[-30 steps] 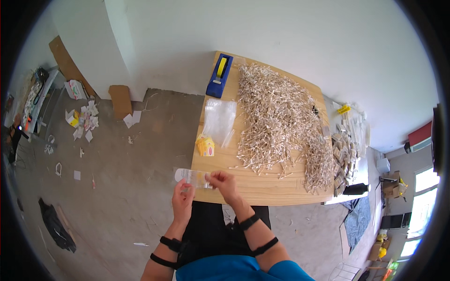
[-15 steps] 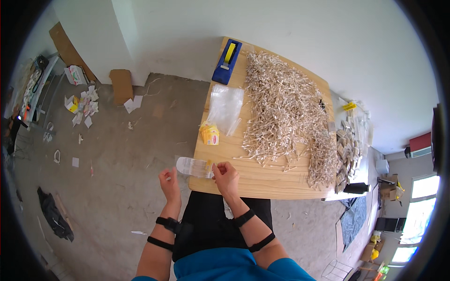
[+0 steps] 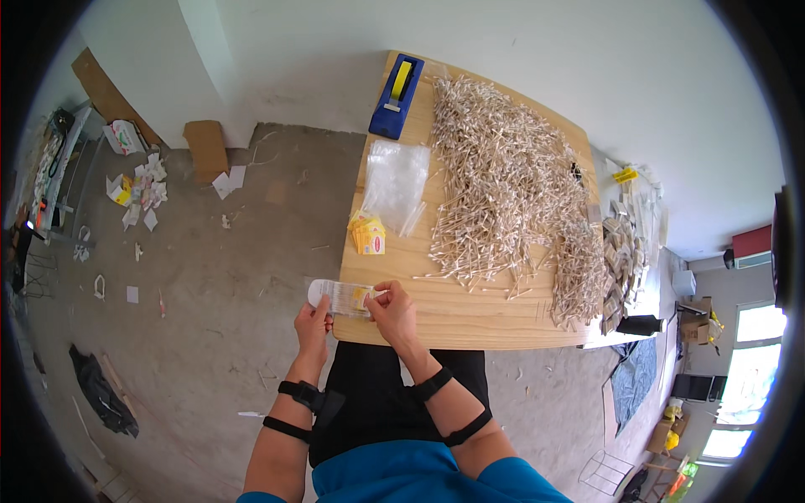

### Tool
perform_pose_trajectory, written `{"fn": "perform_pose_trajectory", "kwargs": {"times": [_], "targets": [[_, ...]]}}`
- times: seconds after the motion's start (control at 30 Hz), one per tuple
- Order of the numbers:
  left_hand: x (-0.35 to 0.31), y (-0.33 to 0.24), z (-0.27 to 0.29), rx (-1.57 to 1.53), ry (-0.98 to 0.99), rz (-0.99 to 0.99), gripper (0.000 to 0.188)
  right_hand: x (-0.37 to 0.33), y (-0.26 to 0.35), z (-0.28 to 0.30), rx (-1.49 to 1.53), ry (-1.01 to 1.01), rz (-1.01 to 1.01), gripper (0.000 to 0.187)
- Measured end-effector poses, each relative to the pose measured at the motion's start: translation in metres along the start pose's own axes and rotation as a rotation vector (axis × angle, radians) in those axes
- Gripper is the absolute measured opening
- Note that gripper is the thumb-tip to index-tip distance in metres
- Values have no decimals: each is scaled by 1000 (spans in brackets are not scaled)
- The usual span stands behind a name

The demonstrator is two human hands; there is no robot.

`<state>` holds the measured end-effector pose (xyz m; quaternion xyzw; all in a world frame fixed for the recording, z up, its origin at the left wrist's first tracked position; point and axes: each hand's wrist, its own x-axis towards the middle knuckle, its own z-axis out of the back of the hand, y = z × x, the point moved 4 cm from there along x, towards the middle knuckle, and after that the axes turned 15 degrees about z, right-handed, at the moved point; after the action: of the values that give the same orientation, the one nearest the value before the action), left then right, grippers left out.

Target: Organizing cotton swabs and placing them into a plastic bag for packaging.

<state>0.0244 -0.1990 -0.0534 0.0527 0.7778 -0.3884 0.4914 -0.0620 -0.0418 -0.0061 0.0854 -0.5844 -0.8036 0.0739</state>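
A small clear plastic bag of cotton swabs [image 3: 344, 295] is held between my hands at the table's near left corner, its left end reaching past the edge. A yellow card shows in its right part. My left hand [image 3: 313, 329] pinches the rounded white left end with thumb and fingers. At the other end, my right hand [image 3: 394, 314] grips the bag with its fingertips, beside the yellow card. Just beyond lie a small stack of yellow cards [image 3: 369, 235] and a pile of flat clear bags [image 3: 397, 178].
Loose cotton swabs [image 3: 503, 184] form a large heap across the wooden table [image 3: 470, 323]. A blue tape dispenser [image 3: 397, 96] with yellow tape stands at the far left corner. Small packs [image 3: 625, 251] are piled right of the table. Scraps of paper and cardboard [image 3: 206, 151] litter the floor.
My left hand, apart from the bag before, has come in and closed on its left end. My right hand stays at the right end. The whole view has shifted slightly.
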Motion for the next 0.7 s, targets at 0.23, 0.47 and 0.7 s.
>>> {"fn": "perform_pose_trajectory", "kwargs": {"times": [0.23,0.47,0.7], "targets": [[5,5,4,72,-21,-15,19,-2,-2,-1,-203,145,61,23],[7,6,5,77,-29,-18,18,-1,2,-8,-91,41,81,25],[6,6,6,64,-12,-26,25,-2,0,-16,-116,32,108,23]]}}
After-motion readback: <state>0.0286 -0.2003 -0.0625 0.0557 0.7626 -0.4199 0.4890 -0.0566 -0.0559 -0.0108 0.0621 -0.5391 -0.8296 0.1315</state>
